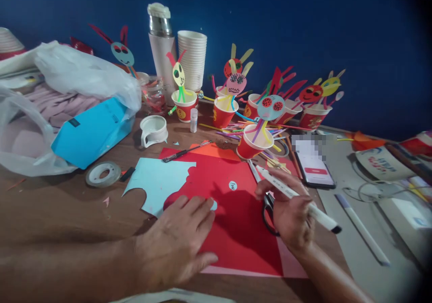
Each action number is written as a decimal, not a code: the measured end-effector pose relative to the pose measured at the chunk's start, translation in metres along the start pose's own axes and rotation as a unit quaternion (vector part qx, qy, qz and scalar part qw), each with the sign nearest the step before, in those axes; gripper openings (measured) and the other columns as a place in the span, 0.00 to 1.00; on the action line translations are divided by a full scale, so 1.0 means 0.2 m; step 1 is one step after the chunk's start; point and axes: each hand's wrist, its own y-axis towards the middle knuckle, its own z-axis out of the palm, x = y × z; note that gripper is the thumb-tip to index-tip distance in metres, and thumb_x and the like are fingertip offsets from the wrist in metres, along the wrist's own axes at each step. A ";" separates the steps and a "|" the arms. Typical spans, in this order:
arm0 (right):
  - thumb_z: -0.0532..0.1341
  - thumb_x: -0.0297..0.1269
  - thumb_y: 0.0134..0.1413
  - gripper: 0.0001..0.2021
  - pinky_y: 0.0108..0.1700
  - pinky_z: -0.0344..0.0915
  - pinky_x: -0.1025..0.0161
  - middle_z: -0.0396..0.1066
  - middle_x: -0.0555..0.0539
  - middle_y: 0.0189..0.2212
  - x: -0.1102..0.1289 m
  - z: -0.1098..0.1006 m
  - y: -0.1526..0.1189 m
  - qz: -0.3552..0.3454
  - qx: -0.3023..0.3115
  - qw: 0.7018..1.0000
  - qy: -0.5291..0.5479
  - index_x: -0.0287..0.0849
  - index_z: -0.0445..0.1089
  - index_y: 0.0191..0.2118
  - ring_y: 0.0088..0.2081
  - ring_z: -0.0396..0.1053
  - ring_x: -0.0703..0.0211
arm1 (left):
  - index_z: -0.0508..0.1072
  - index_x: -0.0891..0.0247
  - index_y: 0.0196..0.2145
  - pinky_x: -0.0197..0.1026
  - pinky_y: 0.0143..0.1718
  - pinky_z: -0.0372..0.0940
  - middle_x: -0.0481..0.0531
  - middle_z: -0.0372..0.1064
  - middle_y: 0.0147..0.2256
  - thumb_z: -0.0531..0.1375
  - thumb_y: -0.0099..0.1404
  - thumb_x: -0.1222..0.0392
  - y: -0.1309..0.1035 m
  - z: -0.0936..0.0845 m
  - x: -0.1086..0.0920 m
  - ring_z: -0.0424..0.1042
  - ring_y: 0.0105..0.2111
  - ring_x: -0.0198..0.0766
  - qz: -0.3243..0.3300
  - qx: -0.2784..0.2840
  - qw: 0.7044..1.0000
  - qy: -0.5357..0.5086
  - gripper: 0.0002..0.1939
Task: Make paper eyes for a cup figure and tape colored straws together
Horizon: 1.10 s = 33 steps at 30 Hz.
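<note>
My left hand [180,238] lies flat on a sheet of red paper [232,231], palm down with the fingers stretched out. A small light-blue paper piece [213,205] peeks out beside its fingertips. In my right hand [293,213] is a white marker [286,190], held slantwise with its black end toward the lower right. Scissors [268,217] with black handles lie partly hidden beneath that hand. On the red sheet between my hands rests a small light-blue paper circle [232,185] with writing on it. A light-blue sheet [151,179] with cut-out edges overlaps the red one's left side.
Red paper cups [254,145] holding paper-faced figures line the back. A craft knife [182,152], tape roll [103,174], white cup [153,130] and glue bottle [193,121] lie leftward. To the right are a phone [312,163] and another marker [362,229]. A plastic bag [84,73] fills the left.
</note>
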 end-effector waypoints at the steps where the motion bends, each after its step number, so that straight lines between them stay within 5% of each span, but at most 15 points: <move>1: 0.37 0.59 0.56 0.30 0.31 0.65 0.57 0.69 0.45 0.24 0.01 0.01 0.00 -0.002 -0.014 1.000 0.019 0.43 0.67 0.41 0.29 0.70 0.54 | 0.66 0.68 0.50 0.51 0.47 0.56 0.62 0.62 0.52 0.47 0.63 0.43 -0.03 0.01 -0.03 0.60 0.49 0.51 -0.001 0.012 1.000 0.000 0.28; 5: 0.44 0.52 0.58 0.21 0.33 0.65 0.57 0.69 0.46 0.25 0.05 0.04 -0.02 0.018 -0.028 0.998 0.062 0.43 0.68 0.40 0.30 0.69 0.55 | 0.61 0.68 0.55 0.52 0.50 0.54 0.64 0.56 0.56 0.46 0.63 0.42 -0.08 0.06 -0.09 0.55 0.54 0.52 -0.006 0.059 0.998 -0.008 0.31; 12: 0.54 0.38 0.57 0.06 0.36 0.67 0.60 0.72 0.49 0.27 0.12 0.07 -0.07 0.073 0.072 0.986 0.129 0.44 0.62 0.38 0.31 0.70 0.60 | 0.61 0.68 0.55 0.52 0.52 0.51 0.64 0.57 0.56 0.45 0.63 0.43 -0.11 0.12 -0.09 0.52 0.56 0.52 -0.001 0.050 0.999 -0.007 0.31; 20: 0.57 0.39 0.55 0.06 0.32 0.67 0.66 0.72 0.51 0.25 0.10 0.17 -0.10 0.156 0.153 0.971 0.099 0.43 0.61 0.32 0.28 0.70 0.62 | 0.67 0.70 0.49 0.50 0.46 0.54 0.65 0.65 0.49 0.48 0.63 0.44 -0.06 0.10 -0.10 0.60 0.49 0.52 0.032 0.063 0.997 0.014 0.28; 33: 0.56 0.39 0.56 0.07 0.24 0.62 0.70 0.68 0.53 0.21 0.03 0.20 -0.12 0.114 0.196 0.974 -0.030 0.43 0.60 0.30 0.22 0.66 0.66 | 0.66 0.73 0.49 0.50 0.47 0.52 0.64 0.64 0.48 0.45 0.64 0.42 -0.07 0.12 -0.09 0.60 0.49 0.51 0.083 0.035 0.994 0.067 0.31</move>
